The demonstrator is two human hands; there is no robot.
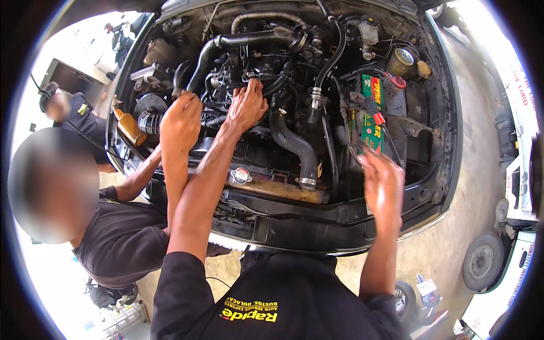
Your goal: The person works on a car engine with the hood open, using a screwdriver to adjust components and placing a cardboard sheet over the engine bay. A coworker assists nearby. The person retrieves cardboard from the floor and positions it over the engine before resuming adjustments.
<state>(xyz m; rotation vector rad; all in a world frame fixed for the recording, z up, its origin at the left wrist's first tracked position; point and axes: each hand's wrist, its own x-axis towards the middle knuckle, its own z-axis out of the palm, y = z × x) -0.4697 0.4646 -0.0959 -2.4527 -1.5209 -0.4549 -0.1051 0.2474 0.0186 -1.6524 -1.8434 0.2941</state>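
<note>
My left hand reaches into the engine of an open car bonnet, fingers curled on a part among the dark hoses that I cannot make out. My right hand, slightly blurred, is at the lower end of the green-labelled battery; whether it grips anything is unclear. A black radiator hose runs between my hands, down to the radiator with its cap. Just left of my left hand, a co-worker's hand is closed near a black upper hose.
A co-worker leans over the front bumper at my left, and another person stands beyond. A white vehicle is at the right, with a loose wheel beside it and another tyre on the floor.
</note>
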